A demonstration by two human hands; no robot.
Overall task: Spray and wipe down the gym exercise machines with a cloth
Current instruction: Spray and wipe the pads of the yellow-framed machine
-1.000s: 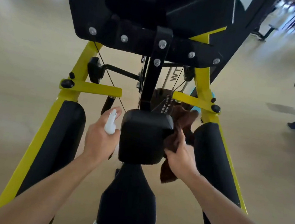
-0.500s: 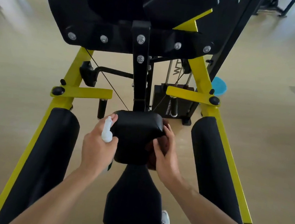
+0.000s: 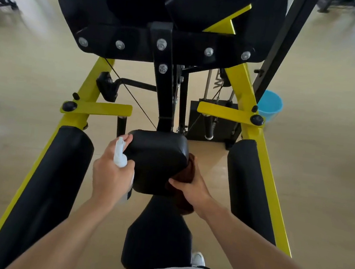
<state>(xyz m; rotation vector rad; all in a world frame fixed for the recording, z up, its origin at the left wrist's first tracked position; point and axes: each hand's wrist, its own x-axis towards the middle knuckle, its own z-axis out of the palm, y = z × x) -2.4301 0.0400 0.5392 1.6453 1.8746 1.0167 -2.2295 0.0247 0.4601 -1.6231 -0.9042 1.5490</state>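
Right hand (image 3: 190, 189) closed on brown cloth (image 3: 186, 173), now pulled back along the right flank of the small black pad (image 3: 157, 160) toward its near corner, compared with 0.5 s ago. Probably finishing that side; top and left face likely next. Left hand (image 3: 110, 173) wrapped around white spray bottle (image 3: 120, 154), index finger touching the pad's left edge. Close by: 2 long black arm pads (image 3: 44, 185) on the yellow frame (image 3: 246, 93), seat (image 3: 158, 238) below, blue bucket (image 3: 270, 105) beyond. Upright post (image 3: 162, 84) blocking the pad's far side.

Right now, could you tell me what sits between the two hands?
In the head view, the small black pad sits between them: left hand with spray bottle on one side, right hand pressing the brown cloth opposite.
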